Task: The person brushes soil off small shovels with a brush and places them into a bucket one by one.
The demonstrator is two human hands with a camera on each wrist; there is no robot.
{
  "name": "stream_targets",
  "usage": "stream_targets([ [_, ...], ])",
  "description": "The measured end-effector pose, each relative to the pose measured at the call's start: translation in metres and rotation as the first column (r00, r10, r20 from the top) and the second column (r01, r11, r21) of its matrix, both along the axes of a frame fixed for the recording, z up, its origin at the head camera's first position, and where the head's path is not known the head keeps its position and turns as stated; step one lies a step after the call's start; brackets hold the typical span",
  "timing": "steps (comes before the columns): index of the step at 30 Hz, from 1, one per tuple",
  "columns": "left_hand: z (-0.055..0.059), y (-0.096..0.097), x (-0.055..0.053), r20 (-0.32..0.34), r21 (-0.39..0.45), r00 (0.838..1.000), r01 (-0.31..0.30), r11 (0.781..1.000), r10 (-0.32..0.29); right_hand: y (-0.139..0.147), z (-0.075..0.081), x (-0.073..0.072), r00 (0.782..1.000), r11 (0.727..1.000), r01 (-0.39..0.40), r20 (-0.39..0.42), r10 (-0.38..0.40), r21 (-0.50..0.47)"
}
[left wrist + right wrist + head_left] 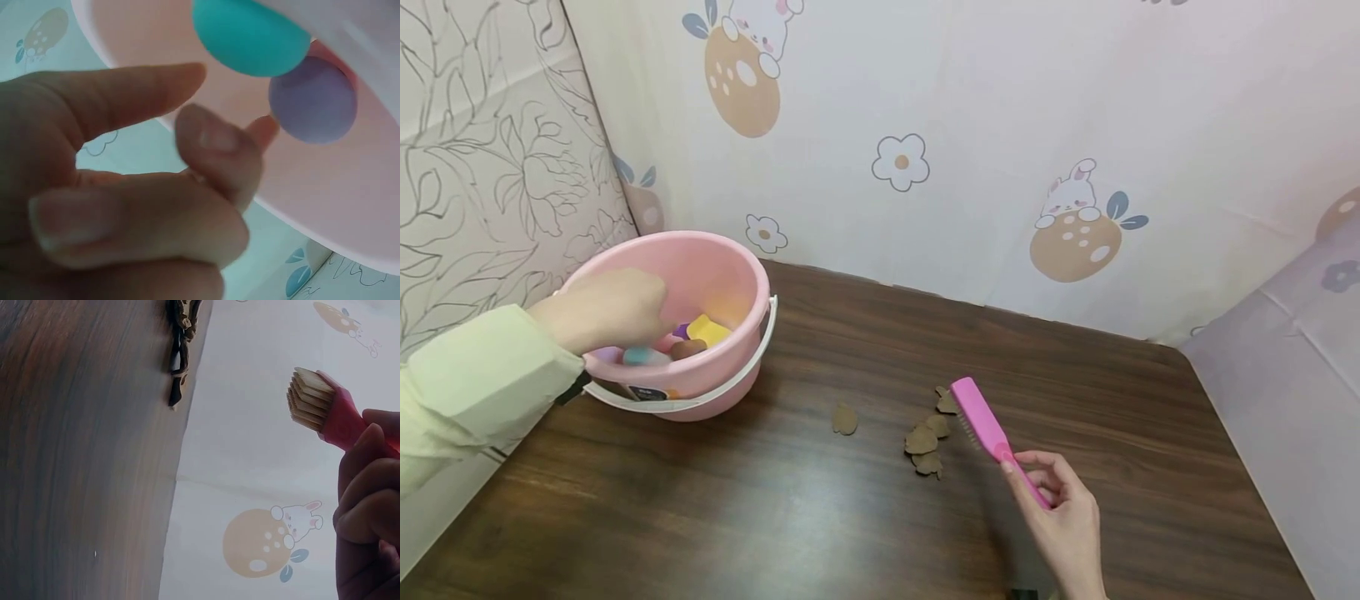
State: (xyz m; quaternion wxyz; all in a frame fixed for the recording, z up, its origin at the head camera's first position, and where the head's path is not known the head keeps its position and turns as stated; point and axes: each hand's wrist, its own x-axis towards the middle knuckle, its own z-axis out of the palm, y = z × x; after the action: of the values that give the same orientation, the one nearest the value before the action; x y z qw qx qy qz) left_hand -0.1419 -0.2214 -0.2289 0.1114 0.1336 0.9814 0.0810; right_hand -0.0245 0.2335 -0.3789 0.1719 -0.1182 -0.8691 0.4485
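My left hand [606, 304] reaches over the rim into a pink bucket [745, 358]. In the left wrist view its fingers are loosely bent, with thumb and index fingertip apart and nothing seen between them. Close by inside the bucket lie a rounded teal thing [253, 40] and a rounded lavender thing [315, 103]. A yellow piece [709, 331] shows there too. My right hand [1063, 517] grips the handle of a pink brush [981, 417], bristles toward the table. Left of the brush head lie several flat brown leaf-like pieces [921, 440], overlapping in a small pile.
One more flat brown piece [846, 419] lies alone between bucket and pile. The bucket's white handle [700, 400] hangs down at its front. Underneath is a dark wood-grain table [760, 500], with a patterned white wall covering [970, 125] behind it.
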Motion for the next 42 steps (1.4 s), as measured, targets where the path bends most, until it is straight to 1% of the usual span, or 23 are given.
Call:
stream_targets([
  [3, 0.003, 0.001, 0.000, -0.011, 0.012, 1.000, -0.029, 0.999, 0.030, 0.000, 0.001, 0.001, 1.000, 0.999, -0.005, 0.011, 0.005, -0.039],
  [6, 0.004, 0.004, 0.000, -0.083, 0.006, 0.996, -0.031, 1.000, 0.031, -0.001, 0.003, 0.002, 1.000, 0.996, -0.005, 0.023, 0.007, -0.084],
  [10, 0.004, 0.008, 0.002, -0.182, 0.036, 0.983, -0.012, 0.999, 0.018, -0.002, 0.004, 0.002, 0.999, 0.995, 0.010, 0.041, -0.006, -0.096],
  [14, 0.006, 0.013, 0.008, -0.241, 0.075, 0.971, 0.010, 0.997, 0.009, -0.002, 0.004, 0.002, 0.998, 0.996, 0.023, 0.059, -0.018, -0.081],
  [17, 0.010, 0.021, 0.013, -0.301, 0.112, 0.953, 0.021, 0.993, 0.014, -0.002, 0.005, 0.001, 0.997, 0.997, 0.029, 0.071, -0.024, -0.070],
  [20, 0.011, 0.031, 0.020, -0.390, 0.152, 0.921, 0.066, 0.986, -0.001, -0.001, 0.005, 0.000, 0.997, 0.997, 0.025, 0.076, -0.019, -0.067],
  [23, 0.009, 0.043, 0.028, -0.463, 0.192, 0.886, 0.127, 0.973, -0.024, -0.001, 0.004, 0.000, 0.998, 0.997, 0.019, 0.066, -0.014, -0.069],
  [24, 0.009, 0.047, 0.030, -0.479, 0.202, 0.878, 0.141, 0.969, -0.028, -0.001, 0.004, 0.000, 0.998, 0.997, 0.017, 0.062, -0.012, -0.070],
  [26, 0.009, 0.055, 0.034, -0.496, 0.220, 0.868, 0.152, 0.964, -0.023, -0.001, 0.004, -0.001, 0.998, 0.997, 0.014, 0.055, -0.009, -0.073],
  [27, 0.009, 0.059, 0.036, -0.497, 0.228, 0.868, 0.150, 0.962, -0.017, -0.001, 0.004, -0.001, 0.998, 0.997, 0.014, 0.057, -0.010, -0.072],
  [28, 0.010, 0.062, 0.038, -0.490, 0.239, 0.872, 0.142, 0.961, -0.007, 0.000, 0.003, -0.001, 0.998, 0.997, 0.013, 0.060, -0.008, -0.073],
  [30, 0.011, 0.068, 0.042, -0.459, 0.260, 0.888, 0.113, 0.959, 0.020, 0.000, 0.002, -0.001, 0.998, 0.997, 0.006, 0.067, -0.001, -0.075],
  [33, 0.009, 0.075, 0.048, -0.428, 0.289, 0.903, 0.092, 0.953, 0.043, 0.001, 0.001, -0.001, 0.997, 0.997, -0.002, 0.076, 0.007, -0.075],
  [36, 0.004, 0.081, 0.051, -0.430, 0.316, 0.901, 0.090, 0.944, 0.059, 0.001, 0.001, -0.001, 0.997, 0.997, -0.009, 0.073, 0.014, -0.074],
  [37, 0.002, 0.082, 0.052, -0.437, 0.328, 0.898, 0.096, 0.940, 0.061, 0.001, 0.001, -0.001, 0.997, 0.997, -0.011, 0.072, 0.016, -0.071],
  [40, -0.003, 0.087, 0.055, -0.447, 0.375, 0.892, 0.115, 0.920, 0.071, 0.001, 0.001, 0.001, 0.996, 0.998, -0.019, 0.082, 0.024, -0.061],
  [42, -0.007, 0.091, 0.056, -0.447, 0.403, 0.892, 0.128, 0.906, 0.073, 0.002, 0.001, 0.002, 0.995, 0.998, -0.026, 0.090, 0.030, -0.053],
])
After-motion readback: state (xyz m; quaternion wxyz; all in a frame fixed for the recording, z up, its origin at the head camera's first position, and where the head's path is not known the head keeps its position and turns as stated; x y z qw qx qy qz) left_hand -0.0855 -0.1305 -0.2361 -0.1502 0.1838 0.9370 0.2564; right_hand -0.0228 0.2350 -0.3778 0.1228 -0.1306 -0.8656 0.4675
